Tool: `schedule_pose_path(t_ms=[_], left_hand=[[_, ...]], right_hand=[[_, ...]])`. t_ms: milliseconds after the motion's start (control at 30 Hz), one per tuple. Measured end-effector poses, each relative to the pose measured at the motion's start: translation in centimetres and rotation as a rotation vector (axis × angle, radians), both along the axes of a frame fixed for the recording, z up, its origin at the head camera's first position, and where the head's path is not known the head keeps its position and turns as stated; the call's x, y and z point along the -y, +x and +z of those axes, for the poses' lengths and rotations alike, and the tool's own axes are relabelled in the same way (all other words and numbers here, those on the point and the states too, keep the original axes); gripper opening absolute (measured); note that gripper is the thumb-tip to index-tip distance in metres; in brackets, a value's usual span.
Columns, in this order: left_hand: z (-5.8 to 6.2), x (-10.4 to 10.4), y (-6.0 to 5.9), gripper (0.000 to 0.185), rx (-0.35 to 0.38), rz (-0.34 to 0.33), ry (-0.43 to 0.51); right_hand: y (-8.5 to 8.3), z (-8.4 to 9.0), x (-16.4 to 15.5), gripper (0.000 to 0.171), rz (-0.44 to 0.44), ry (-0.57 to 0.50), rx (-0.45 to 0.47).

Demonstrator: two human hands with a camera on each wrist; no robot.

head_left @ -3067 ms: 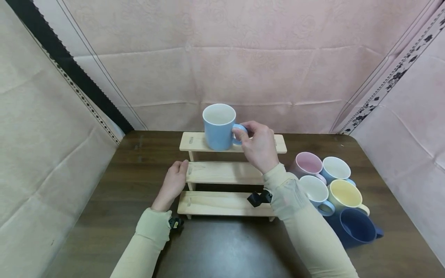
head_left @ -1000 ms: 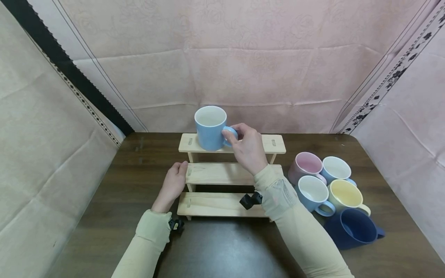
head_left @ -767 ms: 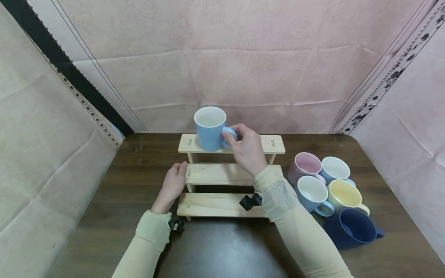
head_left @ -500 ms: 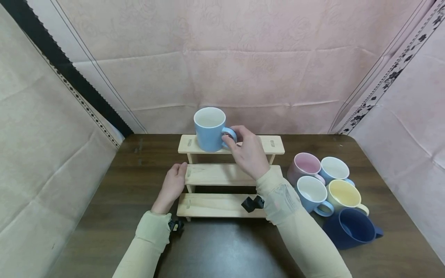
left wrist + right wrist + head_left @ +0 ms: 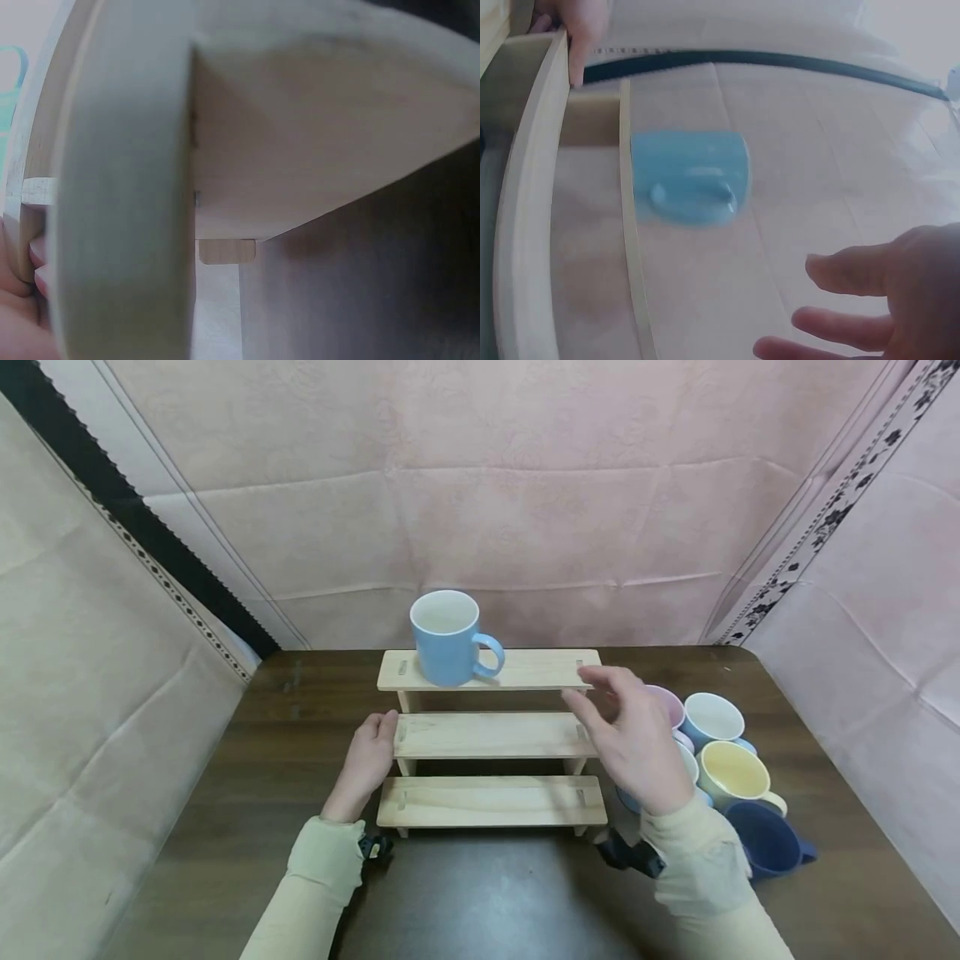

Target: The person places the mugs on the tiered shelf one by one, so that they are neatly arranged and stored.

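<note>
A light blue mug [image 5: 444, 652] stands upright at the left end of the top step of a three-tier wooden rack [image 5: 495, 735]. Its handle points right. My left hand [image 5: 365, 758] grips the left end of the middle step; in the left wrist view, curled fingers [image 5: 16, 300] show at the wood's edge. My right hand [image 5: 641, 739] hovers right of the rack, holding nothing, thumb and fingers spread apart. The right wrist view has the same mug lying sideways in the picture, apart from the fingers.
Several mugs cluster on the dark wooden table [image 5: 187, 827] at the right: yellow [image 5: 738, 772], dark blue [image 5: 768, 839], light blue [image 5: 712, 718] and pink [image 5: 667, 702]. My right hand partly hides another light blue one. Pale cloth [image 5: 525, 510] hangs behind the table and along its sides.
The blue mug shifted left along the top step. Then my right hand let go of its handle and moved right and nearer, toward the other mugs. My left hand kept its hold.
</note>
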State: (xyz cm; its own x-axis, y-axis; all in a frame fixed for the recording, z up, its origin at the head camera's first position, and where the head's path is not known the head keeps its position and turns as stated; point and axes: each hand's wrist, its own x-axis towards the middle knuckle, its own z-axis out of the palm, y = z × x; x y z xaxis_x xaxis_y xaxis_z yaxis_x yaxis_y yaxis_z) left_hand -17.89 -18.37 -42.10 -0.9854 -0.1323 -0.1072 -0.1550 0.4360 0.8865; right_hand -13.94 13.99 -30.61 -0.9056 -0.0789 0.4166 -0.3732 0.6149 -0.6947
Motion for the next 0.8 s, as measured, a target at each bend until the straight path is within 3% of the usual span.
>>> schedule_pose_path(t_ms=[333,433,600,800], left_hand=[[0.0,0.0,-0.1,0.049,0.008,0.005,0.008],[0.0,0.0,-0.1,0.049,0.014,0.002,0.014],[0.0,0.0,0.0,0.053,0.015,-0.004,0.016],[0.0,0.0,0.1,0.056,0.016,0.0,0.025]], right_hand=[[4.0,-1.3,-5.9,0.033,-0.185,0.024,-0.077],[4.9,-1.7,-7.6,0.033,-0.296,0.02,-0.075],[6.5,-2.1,-10.6,0.036,-0.52,0.007,0.042],[7.7,-3.4,-14.5,0.044,-0.684,-0.019,0.185]])
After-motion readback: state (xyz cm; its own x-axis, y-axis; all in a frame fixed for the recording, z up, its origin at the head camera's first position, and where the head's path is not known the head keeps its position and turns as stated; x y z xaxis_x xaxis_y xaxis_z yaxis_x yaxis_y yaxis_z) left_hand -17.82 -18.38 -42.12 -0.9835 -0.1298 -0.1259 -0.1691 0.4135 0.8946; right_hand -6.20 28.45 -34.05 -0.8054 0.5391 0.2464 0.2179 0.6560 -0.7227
